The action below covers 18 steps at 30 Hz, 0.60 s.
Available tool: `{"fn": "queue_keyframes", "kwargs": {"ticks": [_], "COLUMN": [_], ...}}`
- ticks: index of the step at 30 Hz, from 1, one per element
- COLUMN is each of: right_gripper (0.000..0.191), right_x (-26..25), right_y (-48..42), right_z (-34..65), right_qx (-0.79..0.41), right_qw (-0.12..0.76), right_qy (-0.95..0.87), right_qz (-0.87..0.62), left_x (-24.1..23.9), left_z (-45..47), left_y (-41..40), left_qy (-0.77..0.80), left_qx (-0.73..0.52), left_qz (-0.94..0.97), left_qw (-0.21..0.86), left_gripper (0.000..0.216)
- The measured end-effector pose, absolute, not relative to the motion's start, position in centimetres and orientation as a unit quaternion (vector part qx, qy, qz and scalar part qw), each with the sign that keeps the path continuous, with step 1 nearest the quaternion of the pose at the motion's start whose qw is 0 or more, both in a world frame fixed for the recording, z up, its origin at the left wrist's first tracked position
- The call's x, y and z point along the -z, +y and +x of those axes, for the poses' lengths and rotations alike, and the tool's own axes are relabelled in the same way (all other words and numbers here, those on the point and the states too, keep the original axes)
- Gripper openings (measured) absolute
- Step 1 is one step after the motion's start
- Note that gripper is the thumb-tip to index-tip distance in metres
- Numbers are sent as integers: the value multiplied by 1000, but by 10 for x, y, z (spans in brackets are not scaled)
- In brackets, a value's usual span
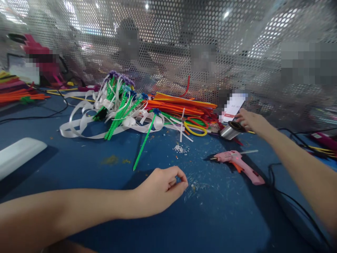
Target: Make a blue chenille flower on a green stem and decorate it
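Observation:
My left hand point(162, 188) rests on the blue table with its fingers curled and thumb and forefinger pinched together. Whatever the pinch holds, if anything, is too small to make out. My right hand point(250, 121) reaches to the far right, fingers stretched at the lower edge of a lit phone point(234, 104); I cannot tell whether they touch it. Just under that hand lies a silver roll point(232, 131). Small white beads point(180, 149) are scattered beyond my left hand. A green pipe-cleaner stem with a blue flower point(144, 144) lies to their left.
A pink hot glue gun point(239, 161) lies at right, near a black cable point(292, 195). Farther back are green-stemmed flowers point(118, 116), white ribbon point(76, 131) and orange pipe cleaners point(179, 107). A white case-like object point(21, 154) sits left. Perforated metal sheeting point(168, 45) stands behind.

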State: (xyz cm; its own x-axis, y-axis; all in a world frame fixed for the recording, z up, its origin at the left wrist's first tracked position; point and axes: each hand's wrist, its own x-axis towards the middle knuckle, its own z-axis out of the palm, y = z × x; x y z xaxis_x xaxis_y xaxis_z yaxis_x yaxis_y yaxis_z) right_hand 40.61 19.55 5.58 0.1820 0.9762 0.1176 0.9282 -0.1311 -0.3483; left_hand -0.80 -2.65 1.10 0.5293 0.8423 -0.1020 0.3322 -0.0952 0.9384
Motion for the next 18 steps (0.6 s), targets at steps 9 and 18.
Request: {"fn": "queue_keyframes", "kwargs": {"ticks": [9, 18], "right_gripper": [42, 37], "right_x": [-58, -81], "right_y": [147, 85], "right_z": [366, 321], "right_qx": [-17, 61], "right_qw": [145, 256], "right_qy": [-689, -684], "right_qz": [-710, -680], "left_x": [-14, -11], "left_z": [-9, -10], "left_y": [-29, -32], "left_qy": [418, 419], "left_qx": [-247, -274], "left_qz": [705, 700], "left_qw": [517, 509], "left_gripper": [22, 21]}}
